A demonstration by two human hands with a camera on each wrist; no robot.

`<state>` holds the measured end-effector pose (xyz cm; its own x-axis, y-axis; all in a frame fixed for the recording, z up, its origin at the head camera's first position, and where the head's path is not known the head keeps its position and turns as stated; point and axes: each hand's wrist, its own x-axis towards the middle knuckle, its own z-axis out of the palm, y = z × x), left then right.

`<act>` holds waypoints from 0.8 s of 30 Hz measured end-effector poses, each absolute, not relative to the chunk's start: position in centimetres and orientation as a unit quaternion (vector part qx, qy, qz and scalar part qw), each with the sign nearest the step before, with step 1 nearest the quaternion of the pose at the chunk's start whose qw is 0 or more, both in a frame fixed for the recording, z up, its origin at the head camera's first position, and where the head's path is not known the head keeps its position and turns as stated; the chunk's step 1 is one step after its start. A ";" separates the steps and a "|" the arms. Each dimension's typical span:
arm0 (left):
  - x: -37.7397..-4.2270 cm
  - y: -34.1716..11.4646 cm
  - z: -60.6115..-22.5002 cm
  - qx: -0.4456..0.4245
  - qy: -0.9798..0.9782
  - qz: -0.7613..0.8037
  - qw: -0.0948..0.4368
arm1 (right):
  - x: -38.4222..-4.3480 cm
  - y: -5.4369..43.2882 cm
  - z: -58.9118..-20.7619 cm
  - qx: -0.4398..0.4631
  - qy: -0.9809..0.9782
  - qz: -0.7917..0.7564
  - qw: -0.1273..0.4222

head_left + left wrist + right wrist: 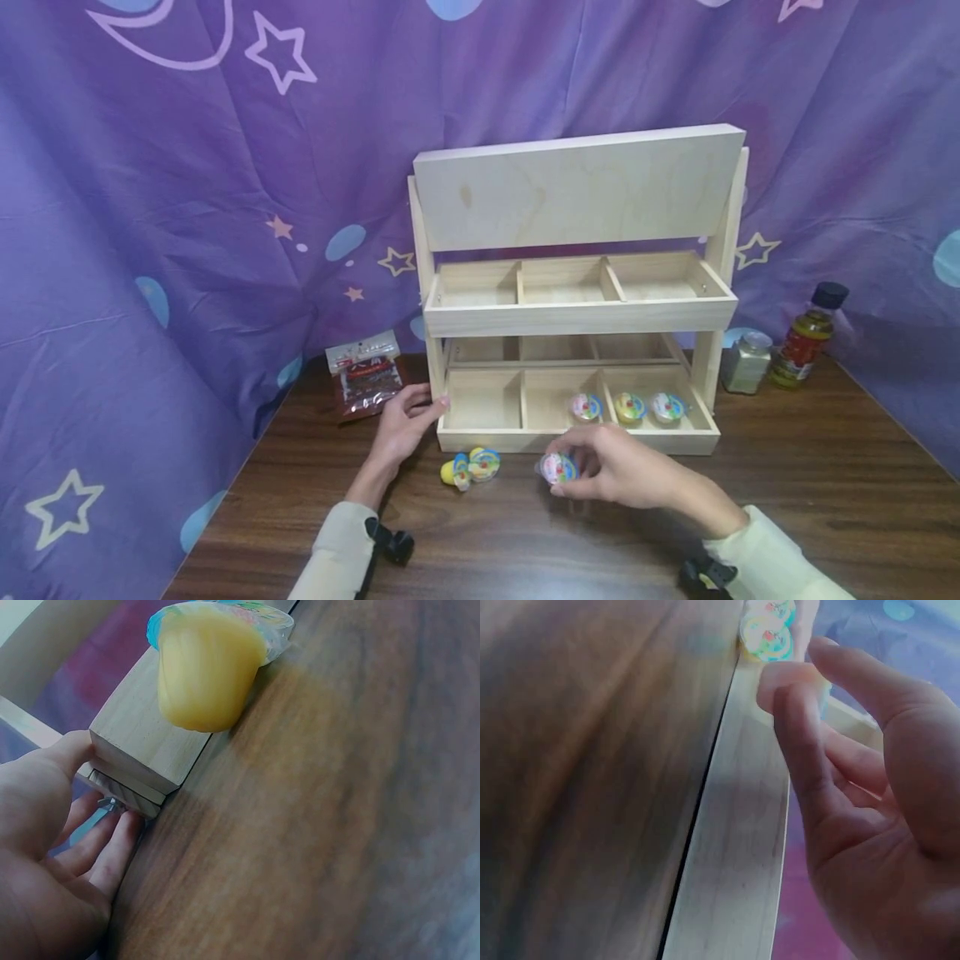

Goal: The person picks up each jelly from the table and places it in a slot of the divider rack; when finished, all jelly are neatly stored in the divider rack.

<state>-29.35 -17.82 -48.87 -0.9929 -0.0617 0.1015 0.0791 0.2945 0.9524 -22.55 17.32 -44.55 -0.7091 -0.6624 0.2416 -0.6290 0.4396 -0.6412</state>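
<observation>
My right hand [626,467] pinches a small jelly cup [558,468] with a printed lid between thumb and fingers, in front of the wooden rack's lower tray. The right wrist view shows the pale cup [769,686] at the fingertips. At the left end of the two-tier wooden rack [577,321], my left hand [401,429] grips the lower tray's corner, thumb on one side and fingers on the other. Two yellow jelly cups [483,465] lie on the table near it. In the lower tray, one jelly cup [586,407] is in the middle compartment and two cups [667,407] are in the right one.
A dark red food packet [367,383] leans at the rack's left. To the right stand a glass jar [747,363] with pale contents and an oil bottle [806,337] with a black cap. A purple patterned curtain [187,250] hangs behind the wooden table [480,558].
</observation>
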 end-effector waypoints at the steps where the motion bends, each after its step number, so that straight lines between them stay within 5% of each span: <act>1: -29.3 -17.9 -48.9 -0.005 -0.803 -0.593 0.061 | -22.7 17.4 -44.4 -0.377 0.849 -0.369 0.015; 15: -29.4 -18.0 -49.0 0.001 -0.803 -0.594 0.054 | -26.8 17.6 -42.9 -0.318 0.871 -0.354 -0.125; 24: -29.5 -18.0 -49.1 0.004 -0.806 -0.590 0.049 | -29.3 17.2 -43.1 -0.298 0.893 -0.323 -0.092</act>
